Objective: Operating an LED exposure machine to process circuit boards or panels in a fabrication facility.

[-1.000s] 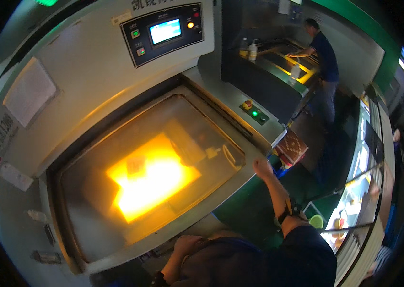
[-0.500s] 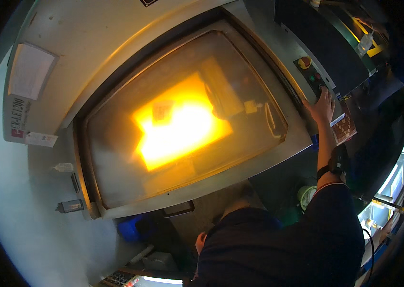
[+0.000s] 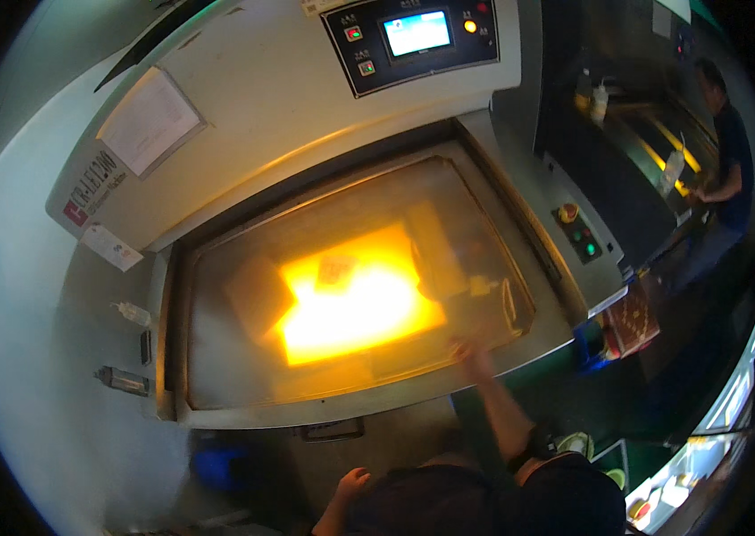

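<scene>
The right hand [image 3: 475,360] above the lit glass [image 3: 355,299] could smudge it by pressing; whether this or the left hand [image 3: 353,484] has closed fingers is unclear.

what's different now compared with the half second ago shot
The right hand has left the button panel and swung left, over the front right part of the machine's window; it is blurred, so touch can't be told. No object is seen taken or let go. The left hand stays low by the body, and the bright yellow glow is still lit.
</scene>
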{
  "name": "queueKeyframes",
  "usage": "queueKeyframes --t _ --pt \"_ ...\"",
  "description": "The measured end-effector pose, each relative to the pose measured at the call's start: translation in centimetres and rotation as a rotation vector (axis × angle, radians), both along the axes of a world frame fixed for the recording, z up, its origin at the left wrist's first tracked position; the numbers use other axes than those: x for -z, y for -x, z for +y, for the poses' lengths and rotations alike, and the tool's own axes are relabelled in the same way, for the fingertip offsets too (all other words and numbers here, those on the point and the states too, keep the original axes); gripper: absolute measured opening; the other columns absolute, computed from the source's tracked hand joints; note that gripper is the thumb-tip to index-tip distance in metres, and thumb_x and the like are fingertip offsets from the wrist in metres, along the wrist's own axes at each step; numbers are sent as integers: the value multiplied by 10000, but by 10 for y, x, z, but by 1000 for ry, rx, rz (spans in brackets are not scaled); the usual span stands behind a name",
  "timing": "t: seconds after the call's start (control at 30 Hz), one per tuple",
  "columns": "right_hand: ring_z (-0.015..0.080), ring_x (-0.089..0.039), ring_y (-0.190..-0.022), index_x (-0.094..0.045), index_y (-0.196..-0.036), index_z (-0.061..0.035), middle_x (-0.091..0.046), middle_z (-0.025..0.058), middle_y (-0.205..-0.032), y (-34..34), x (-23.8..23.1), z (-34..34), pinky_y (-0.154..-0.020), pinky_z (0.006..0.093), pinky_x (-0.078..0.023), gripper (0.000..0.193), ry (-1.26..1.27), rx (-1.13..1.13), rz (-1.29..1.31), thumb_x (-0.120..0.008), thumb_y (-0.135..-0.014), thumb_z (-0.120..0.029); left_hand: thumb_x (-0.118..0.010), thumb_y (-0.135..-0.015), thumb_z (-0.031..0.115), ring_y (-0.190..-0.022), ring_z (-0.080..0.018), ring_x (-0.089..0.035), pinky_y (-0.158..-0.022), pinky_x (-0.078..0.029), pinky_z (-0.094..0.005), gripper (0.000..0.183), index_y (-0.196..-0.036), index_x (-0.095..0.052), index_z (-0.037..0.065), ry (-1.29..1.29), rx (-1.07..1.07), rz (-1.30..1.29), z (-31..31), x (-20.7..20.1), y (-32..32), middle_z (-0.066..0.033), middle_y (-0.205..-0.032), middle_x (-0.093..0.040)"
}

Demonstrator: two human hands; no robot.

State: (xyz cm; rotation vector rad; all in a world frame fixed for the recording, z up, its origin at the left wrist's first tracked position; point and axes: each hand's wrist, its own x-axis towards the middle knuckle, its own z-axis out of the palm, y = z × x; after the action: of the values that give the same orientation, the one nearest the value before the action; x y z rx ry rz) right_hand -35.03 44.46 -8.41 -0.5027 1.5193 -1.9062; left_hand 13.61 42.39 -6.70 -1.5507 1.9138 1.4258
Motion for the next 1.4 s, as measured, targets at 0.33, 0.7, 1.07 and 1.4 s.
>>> queueKeyframes --t 0.33,0.7,1.07,1.4 --pt "313 -648 -782 -671 -873 -97 -663 114 -799 -196 -111 -7 -702 400 -519 182 -144 -1202 559 -670 -764 -243 -621 -840 239 -1028 -240 -641 -888 -498 -354 392 -1193 -595 71 58 171 171 -73 2 6 -101 -1082 -675" --pt "272 -605 -631 -636 -704 -46 -613 149 -679 -155 -98 -88 -577 360 -450 173 -591 -123 505 -511 -777 -142 -503 -740 78 -587 -165 -592 -549 -495 -316 154 -729 -653 42 -18 -156 169 -208 2 -157 -64 -620 -606" --pt "334 -634 -822 -659 -874 -92 -647 136 -836 -402 -204 -284 -733 442 -498 185 -130 -1616 1095 -580 -788 -236 -538 -798 134 -616 -215 -605 -576 -502 -395 80 -796 -617 150 98 85 -218 -292 130 -231 -58 -677 -586" --pt "348 -601 -811 -569 -936 -24 -578 181 -849 -205 -59 -230 -700 442 -494 254 -82 -1384 1344 -539 -865 -266 -532 -750 137 -650 -272 -624 -606 -490 -390 129 -735 -654 98 221 -328 191 -176 43 -102 -115 -745 -659"
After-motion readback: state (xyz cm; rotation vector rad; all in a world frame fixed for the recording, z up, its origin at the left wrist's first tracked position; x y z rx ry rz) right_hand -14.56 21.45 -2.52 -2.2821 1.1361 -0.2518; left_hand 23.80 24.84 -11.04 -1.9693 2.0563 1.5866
